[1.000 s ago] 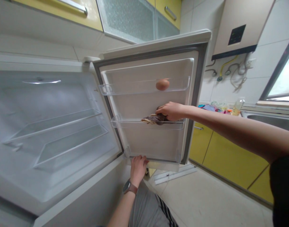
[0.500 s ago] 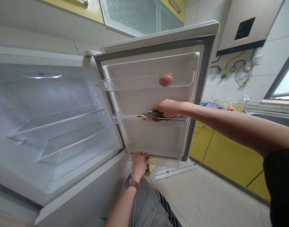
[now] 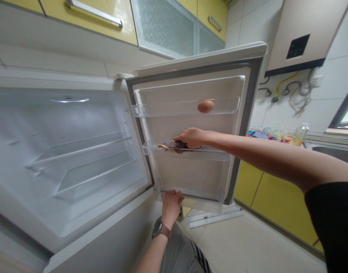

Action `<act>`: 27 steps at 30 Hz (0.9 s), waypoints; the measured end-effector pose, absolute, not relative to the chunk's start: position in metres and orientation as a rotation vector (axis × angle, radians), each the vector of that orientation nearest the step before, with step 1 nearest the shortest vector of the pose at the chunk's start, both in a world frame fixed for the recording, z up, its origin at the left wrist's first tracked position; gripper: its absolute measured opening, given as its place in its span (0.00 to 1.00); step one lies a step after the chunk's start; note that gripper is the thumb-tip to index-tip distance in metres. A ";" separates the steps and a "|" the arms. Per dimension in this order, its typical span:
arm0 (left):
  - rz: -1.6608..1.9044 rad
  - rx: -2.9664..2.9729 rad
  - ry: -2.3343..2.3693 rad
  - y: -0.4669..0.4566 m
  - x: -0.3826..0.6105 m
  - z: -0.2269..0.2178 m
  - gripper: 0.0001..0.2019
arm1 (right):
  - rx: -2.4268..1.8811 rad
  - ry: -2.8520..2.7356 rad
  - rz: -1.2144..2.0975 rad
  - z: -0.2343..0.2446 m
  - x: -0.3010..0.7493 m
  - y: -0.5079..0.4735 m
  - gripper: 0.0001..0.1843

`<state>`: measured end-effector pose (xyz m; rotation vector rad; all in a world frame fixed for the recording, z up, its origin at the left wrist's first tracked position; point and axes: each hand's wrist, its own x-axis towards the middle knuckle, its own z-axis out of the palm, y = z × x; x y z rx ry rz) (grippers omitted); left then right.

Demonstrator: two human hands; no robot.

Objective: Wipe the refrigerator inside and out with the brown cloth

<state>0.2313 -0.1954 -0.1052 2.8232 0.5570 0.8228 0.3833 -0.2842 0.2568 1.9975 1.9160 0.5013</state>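
Note:
My right hand [image 3: 192, 137] is closed around a crumpled dark brown cloth [image 3: 179, 147] with pale patches. The cloth lies in the middle clear door shelf [image 3: 213, 154] of an open fridge, its pale end towards the hinge side. My left hand [image 3: 171, 204], with a watch at the wrist, curls its fingers over the rim of the bottom door shelf [image 3: 202, 199]. In the top door shelf [image 3: 168, 110] rests one brown egg [image 3: 206, 106], above my right hand.
Two glass shelves [image 3: 97, 170] show inside the fridge compartment [image 3: 63, 125] on the left. Yellow cabinets [image 3: 272, 201], a sink [image 3: 333, 151] and a glass jar [image 3: 300, 133] are to the right. A water heater [image 3: 307, 30] hangs above. A white strip [image 3: 216, 217] lies on the floor.
My right hand has slid left along the middle door shelf with the cloth. My left hand stays at the bottom shelf. The whole view has shifted slightly, so the fridge appears lower and further right.

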 end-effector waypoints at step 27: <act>0.806 2.806 0.548 -0.196 0.225 -0.103 0.03 | 1.856 2.204 0.755 0.240 0.363 -0.215 0.17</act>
